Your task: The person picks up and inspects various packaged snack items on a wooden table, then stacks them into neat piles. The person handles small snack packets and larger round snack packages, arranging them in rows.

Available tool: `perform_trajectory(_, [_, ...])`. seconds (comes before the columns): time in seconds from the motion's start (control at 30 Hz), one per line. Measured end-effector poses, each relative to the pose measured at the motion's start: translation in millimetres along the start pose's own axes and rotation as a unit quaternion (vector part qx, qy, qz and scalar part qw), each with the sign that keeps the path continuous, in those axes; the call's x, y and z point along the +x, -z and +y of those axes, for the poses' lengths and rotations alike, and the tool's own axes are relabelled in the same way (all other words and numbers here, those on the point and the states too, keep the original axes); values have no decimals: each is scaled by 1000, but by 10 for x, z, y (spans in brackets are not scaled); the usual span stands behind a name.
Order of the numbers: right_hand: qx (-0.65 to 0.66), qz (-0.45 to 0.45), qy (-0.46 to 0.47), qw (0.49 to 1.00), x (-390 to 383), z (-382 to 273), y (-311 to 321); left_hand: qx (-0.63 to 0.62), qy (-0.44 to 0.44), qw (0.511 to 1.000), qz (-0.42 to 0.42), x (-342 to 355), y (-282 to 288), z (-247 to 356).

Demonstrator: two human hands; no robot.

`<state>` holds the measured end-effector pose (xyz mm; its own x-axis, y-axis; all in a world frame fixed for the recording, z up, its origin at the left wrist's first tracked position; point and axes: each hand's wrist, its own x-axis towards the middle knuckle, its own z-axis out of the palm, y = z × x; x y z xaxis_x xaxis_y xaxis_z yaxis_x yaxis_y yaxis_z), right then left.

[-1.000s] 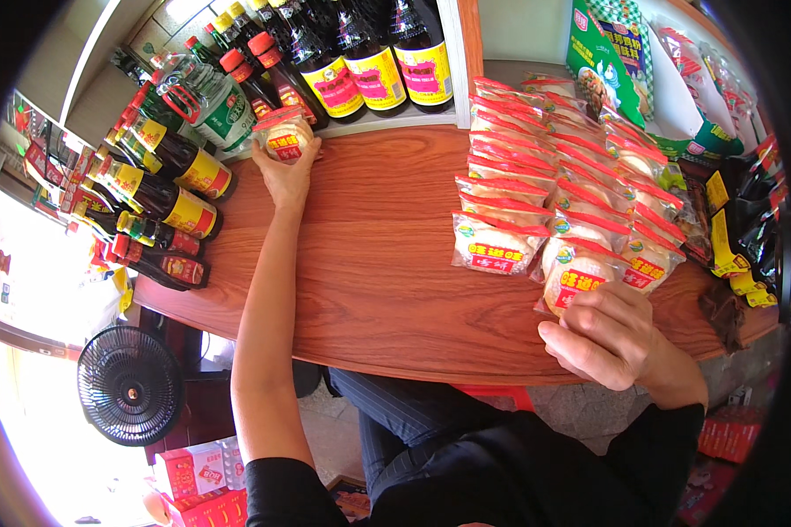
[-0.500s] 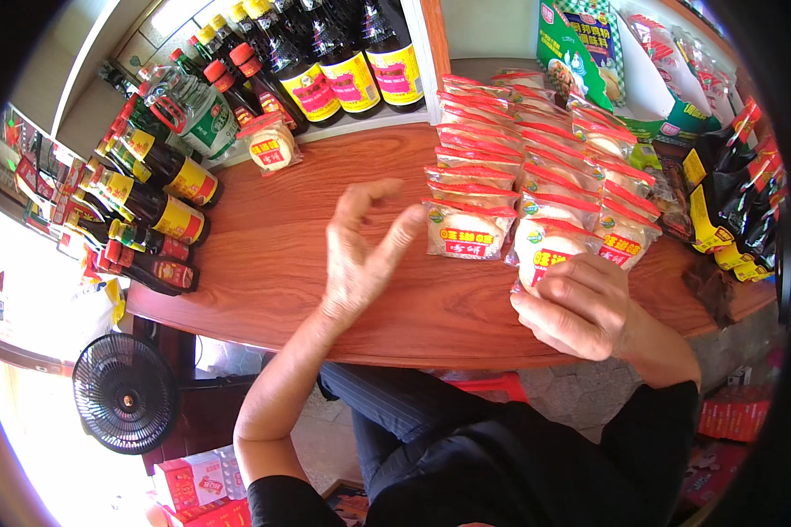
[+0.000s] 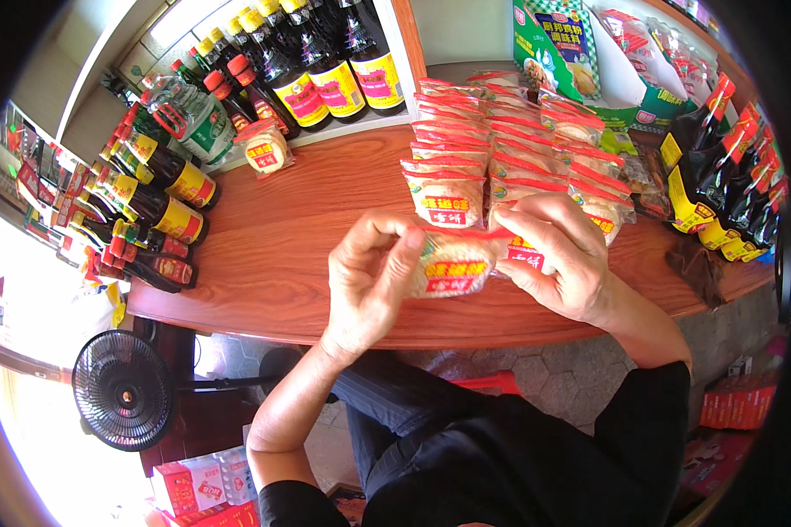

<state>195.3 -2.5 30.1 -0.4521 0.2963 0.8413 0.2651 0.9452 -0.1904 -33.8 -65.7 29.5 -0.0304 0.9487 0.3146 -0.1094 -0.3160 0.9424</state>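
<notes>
Between my hands, above the table's front half, is a clear packet of pale round flat cakes (image 3: 453, 268) with a red top strip. My left hand (image 3: 366, 277) pinches its upper left corner between thumb and fingers. At the right end of the strip, my right hand (image 3: 558, 255) is closed, its thumb and fingers curled on packet film. Part of another packet shows between those fingers; whether it is held or stands behind, I cannot tell. Just beyond, several like packets (image 3: 448, 198) stand upright in rows, red strips on top.
One similar packet (image 3: 265, 149) leans by the dark sauce bottles (image 3: 330, 79) at the back left. More bottles (image 3: 163, 167) line the left edge. A green open carton (image 3: 589, 79) and black pouches (image 3: 721, 176) are at the right. Below left is a black fan (image 3: 125, 391).
My left hand was empty with fingers apart; now it pinches a packet. My right hand has moved left and slightly up from the row's front. The view has shifted a little.
</notes>
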Motion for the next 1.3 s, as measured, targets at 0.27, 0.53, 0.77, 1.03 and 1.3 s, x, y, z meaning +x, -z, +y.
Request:
perform_trajectory(0.27, [178,-31,-79,980,9,-69,24,104,-74,991,-35,-191,-66,69])
perform_trajectory(0.53, [302,-66,-181,934,-20,-86,71,82,-84,993,-6,-231,-86,-114])
perform_trajectory(0.77, [248,19,-175,952,-68,-87,78,156,-118,979,56,-257,-239,-300])
perform_trajectory(1.03, [162,65,-80,981,-141,-121,6,478,-262,830,120,-201,-434,-181])
perform_trajectory(1.3, [158,63,-69,983,-126,-115,32,491,-282,821,80,-135,-362,-147])
